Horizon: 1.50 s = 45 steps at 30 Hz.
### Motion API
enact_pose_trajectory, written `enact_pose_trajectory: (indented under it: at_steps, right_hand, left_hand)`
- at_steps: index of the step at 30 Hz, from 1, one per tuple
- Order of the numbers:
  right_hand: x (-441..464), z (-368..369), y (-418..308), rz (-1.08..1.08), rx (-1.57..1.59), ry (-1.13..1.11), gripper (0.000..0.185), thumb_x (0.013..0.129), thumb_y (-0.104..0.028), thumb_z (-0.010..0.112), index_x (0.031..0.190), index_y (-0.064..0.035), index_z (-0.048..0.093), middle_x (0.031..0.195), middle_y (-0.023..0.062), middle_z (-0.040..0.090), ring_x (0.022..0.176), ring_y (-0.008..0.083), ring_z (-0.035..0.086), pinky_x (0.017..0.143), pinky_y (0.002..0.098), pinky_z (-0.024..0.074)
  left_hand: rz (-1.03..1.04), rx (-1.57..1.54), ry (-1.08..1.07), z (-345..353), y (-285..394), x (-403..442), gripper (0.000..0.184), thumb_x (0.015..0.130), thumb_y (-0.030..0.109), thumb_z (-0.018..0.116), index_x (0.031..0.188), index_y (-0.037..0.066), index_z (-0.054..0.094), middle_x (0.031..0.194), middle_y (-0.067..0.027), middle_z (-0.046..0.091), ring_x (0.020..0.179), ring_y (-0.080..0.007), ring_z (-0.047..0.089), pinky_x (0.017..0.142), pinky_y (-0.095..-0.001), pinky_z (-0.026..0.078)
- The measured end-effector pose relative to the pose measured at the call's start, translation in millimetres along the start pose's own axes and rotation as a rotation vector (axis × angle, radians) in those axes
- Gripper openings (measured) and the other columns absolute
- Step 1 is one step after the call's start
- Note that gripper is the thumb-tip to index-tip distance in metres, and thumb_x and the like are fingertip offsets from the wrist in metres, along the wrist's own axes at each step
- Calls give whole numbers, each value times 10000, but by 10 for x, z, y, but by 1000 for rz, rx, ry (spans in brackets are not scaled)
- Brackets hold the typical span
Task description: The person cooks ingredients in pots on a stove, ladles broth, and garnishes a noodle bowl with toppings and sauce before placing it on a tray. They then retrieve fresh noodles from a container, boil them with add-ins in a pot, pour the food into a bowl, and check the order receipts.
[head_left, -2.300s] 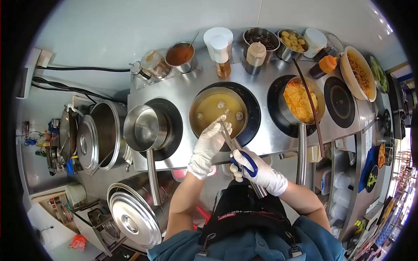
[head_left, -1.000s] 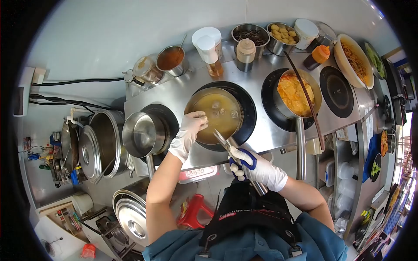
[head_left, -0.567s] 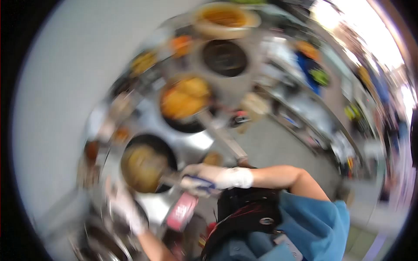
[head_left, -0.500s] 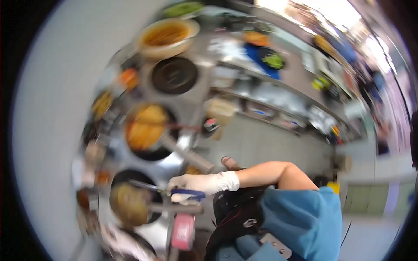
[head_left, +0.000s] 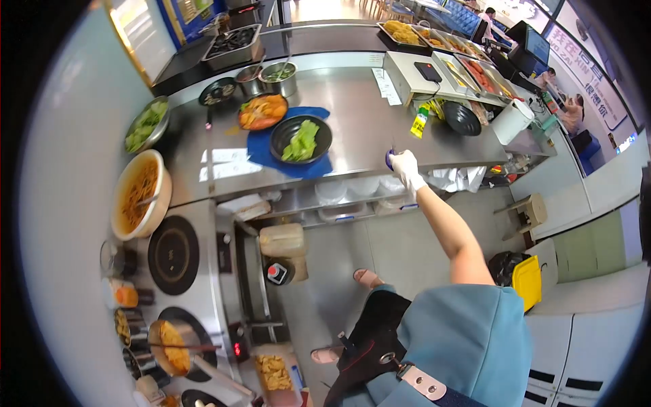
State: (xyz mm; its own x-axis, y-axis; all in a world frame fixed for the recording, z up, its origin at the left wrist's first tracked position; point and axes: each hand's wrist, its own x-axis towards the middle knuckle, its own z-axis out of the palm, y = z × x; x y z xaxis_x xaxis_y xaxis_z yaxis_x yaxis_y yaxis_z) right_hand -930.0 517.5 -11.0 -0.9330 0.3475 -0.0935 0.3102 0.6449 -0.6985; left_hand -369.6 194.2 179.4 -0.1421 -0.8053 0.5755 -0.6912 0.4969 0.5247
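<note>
My right hand [head_left: 408,169], in a white glove, reaches out over the front edge of the steel counter [head_left: 359,129]. Its fingers are closed round the blue-handled scissors [head_left: 390,159], whose blades point away from me. To the left of this hand, a black bowl [head_left: 278,150] with green lettuce [head_left: 301,141] rests on a blue cloth [head_left: 258,146]. Behind that bowl is a dish of orange-red food [head_left: 263,111]. A yellow-green packet [head_left: 420,123] lies beyond my right hand. My left hand cannot be made out.
At lower left, the stove [head_left: 211,285] carries a pan of orange food [head_left: 172,344] with its handle pointing right. A large bowl of noodles [head_left: 141,195] stands at the left. A stool [head_left: 530,211] and a yellow-lidded bin [head_left: 527,281] stand at the right. People sit in the far background.
The view has swung right, from the stove to the counter. My right hand, still round the scissors, has moved from beside the soup pan to the counter edge. My left hand has left the view.
</note>
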Motion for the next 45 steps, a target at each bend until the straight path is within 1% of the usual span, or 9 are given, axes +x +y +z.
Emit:
enact_pose_trajectory:
  at_steps: [10,13,20,22,27,32,37,40,45]
  right_hand:
    - [2341,121,228,-193,-553,63,317,811,-218,488,857,16,698,895,244,675,839,397,667,731,467,533]
    - [2865,269,405,-466,-1089,179,257,852,-192,514,885,-42,721,924,175,699,859,306,689,704,408,552]
    - [2505,100,-128,-886,-1232,110,172,868,-188,580,792,-112,716,782,117,708,555,218,667,438,339,509]
    - [1939,104,-516,-1115,-655,5,218,906,-223,573,1047,-109,695,977,98,703,631,214,669,555,291,528]
    - [-133,387,-1641,-1383,-40,-486,213,900,-152,592,1061,-33,666,992,141,684,892,283,662,804,356,505]
    - [-2369,953,-2305,-1980,182,-880,203,830,-80,624,1030,-51,643,827,146,658,746,296,635,723,370,507]
    - [-4425,1991,-2512,-2449,-21,-873,698,744,-88,676,1377,-68,384,1259,161,502,1116,326,505,936,414,427]
    - [-5303,2426,-2580,-2608,-128,-848,805,706,-129,728,1415,-131,346,1383,163,411,1267,321,415,1031,423,359]
    - [-6004,2852,-2489,-2699,-120,-970,583,754,-257,703,1263,-62,493,1342,176,443,1259,339,420,1044,431,359]
  left_hand:
    - [126,-139,-709,1639,1232,-1036,153,826,-13,608,963,7,671,910,-137,668,831,-288,617,754,-364,495]
    - [67,-209,-769,1833,1337,-1237,165,821,8,623,978,28,667,887,-124,663,832,-296,618,761,-379,491]
    - [-42,-90,-808,1784,1042,-1676,282,821,131,650,1097,81,625,923,-143,647,814,-333,626,755,-405,501]
    - [-78,-21,-754,1590,898,-1810,308,837,174,634,1130,82,607,924,-150,643,830,-335,625,744,-396,504]
    - [-210,158,-488,869,562,-1861,326,830,163,636,1145,87,597,887,-140,630,801,-324,611,716,-399,500]
    - [-462,356,173,-88,-267,-1644,233,853,73,616,1079,21,625,923,-139,621,860,-272,620,786,-347,497]
    - [-1133,-321,519,-617,-1946,-1738,236,902,146,629,1064,-25,624,974,-56,644,917,-127,588,815,-263,470]
    - [-1618,-852,398,-646,-2353,-1448,502,892,409,623,1201,27,520,1016,-117,616,898,-235,603,791,-328,499]
    - [-1368,-1526,286,-340,-2779,-1169,468,891,444,606,1064,11,559,892,-142,640,798,-243,633,728,-346,534]
